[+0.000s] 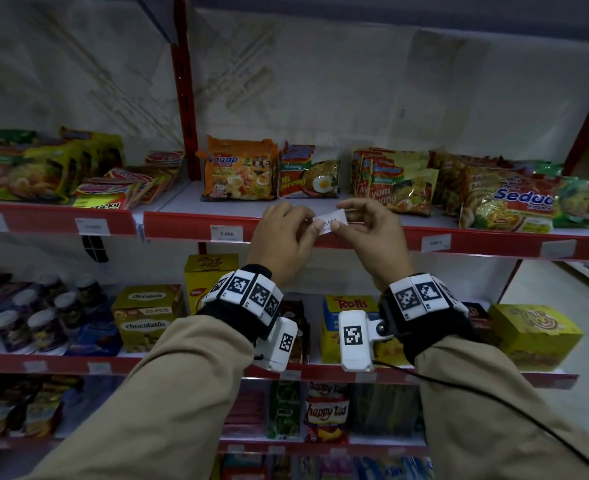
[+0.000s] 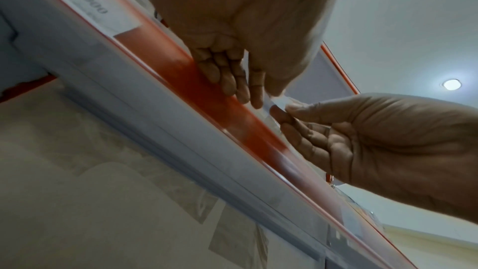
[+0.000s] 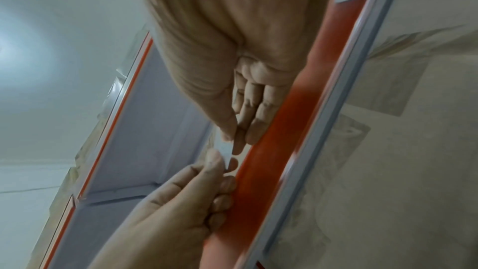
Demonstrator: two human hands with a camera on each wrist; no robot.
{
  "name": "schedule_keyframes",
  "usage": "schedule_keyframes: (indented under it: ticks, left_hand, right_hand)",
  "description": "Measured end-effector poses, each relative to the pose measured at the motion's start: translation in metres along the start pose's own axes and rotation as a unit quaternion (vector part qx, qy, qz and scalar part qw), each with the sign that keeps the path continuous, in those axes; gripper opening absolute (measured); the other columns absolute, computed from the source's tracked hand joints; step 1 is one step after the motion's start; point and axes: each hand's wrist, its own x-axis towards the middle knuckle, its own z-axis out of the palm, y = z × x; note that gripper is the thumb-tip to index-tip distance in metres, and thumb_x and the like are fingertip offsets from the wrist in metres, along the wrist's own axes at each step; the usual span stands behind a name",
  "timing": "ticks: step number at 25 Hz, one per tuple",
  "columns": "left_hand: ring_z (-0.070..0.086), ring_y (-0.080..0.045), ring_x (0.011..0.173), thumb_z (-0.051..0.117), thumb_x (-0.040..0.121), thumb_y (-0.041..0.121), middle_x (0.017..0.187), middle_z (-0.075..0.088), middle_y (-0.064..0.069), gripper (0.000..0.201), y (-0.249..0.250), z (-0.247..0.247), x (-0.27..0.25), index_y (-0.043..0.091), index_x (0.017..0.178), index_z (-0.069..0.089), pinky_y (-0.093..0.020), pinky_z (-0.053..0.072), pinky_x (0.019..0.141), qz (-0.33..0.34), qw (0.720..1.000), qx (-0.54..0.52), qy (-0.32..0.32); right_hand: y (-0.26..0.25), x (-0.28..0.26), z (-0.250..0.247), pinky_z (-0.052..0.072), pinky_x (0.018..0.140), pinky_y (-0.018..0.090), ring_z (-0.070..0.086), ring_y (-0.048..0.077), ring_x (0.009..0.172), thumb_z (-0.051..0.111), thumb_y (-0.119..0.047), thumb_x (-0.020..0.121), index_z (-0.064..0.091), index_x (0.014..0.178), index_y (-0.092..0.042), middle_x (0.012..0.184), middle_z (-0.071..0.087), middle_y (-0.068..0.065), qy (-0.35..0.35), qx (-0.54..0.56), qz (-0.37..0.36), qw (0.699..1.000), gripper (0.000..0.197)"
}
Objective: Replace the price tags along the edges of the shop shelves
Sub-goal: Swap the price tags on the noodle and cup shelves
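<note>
A small white paper price tag with dark printed figures sits tilted just in front of the red shelf edge, pinched at both ends. Another white tag reading 5.000 sits flat in that edge to its left, with more tags further right.

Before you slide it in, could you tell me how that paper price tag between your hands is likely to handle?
The price tag is a thin paper slip, so probably floppy and very light. It likely needs support at both ends: the left hand and right hand each pinch one. It sits tilted above the red shelf-edge strip, so it may buckle if pushed in from one end.
</note>
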Motion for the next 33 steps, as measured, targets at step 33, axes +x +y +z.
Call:
schedule_keyframes:
  ticks: [33]
  left_hand:
    - [0.043,-0.027,0.086,0.050,0.095,0.026,0.090,0.050,-0.012,0.023,-0.011,-0.024,-0.001,0.007,0.097,0.062,-0.036,0.036,0.069,0.072,0.980,0.175,-0.058]
  right_hand:
    - [0.001,0.015,0.001,0.042,0.087,0.043,0.045,0.025,0.098,0.062,-0.027,0.087,0.061,0.098,-0.021,0.099,0.056,0.002,-0.132,-0.462,-0.155,0.864,0.013]
